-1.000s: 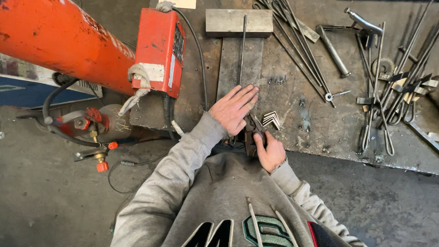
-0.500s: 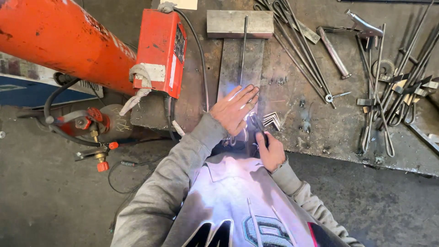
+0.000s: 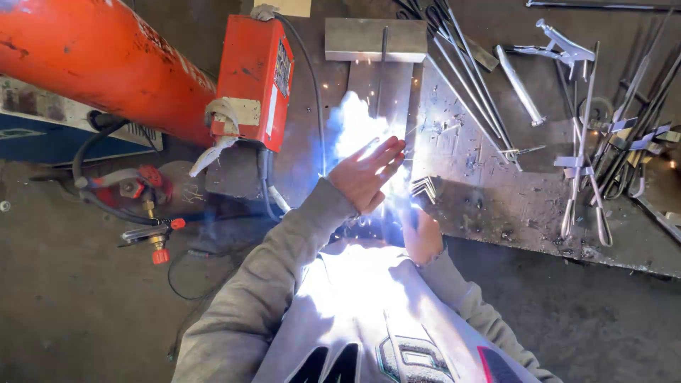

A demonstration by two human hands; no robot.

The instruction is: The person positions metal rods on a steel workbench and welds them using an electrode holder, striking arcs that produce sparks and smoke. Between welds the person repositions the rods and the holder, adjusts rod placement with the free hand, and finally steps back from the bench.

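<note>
My left hand (image 3: pixel 365 174) is held flat with the fingers stretched out, holding nothing, just above the steel bench plate (image 3: pixel 496 206). A bright blue-white welding flash (image 3: pixel 355 124) glares around and under it. My right hand (image 3: pixel 423 237) is closed on a dark welding tool at the bench's near edge. The tool's tip is lost in the glare. A small stack of bent metal pieces (image 3: pixel 424 188) lies just right of the flash, between my two hands.
A red welder box (image 3: pixel 255 81) hangs off an orange cylinder (image 3: pixel 92 64) on the left, with cables and red-knobbed gas fittings (image 3: pixel 152 241) below. A steel T-shaped block (image 3: pixel 376 39), long rods (image 3: pixel 461 78) and clamps (image 3: pixel 582 177) lie on the bench.
The arc has lit and grown much brighter, washing my chest and the bench in light. My left hand has barely shifted, and my right hand stays on the tool.
</note>
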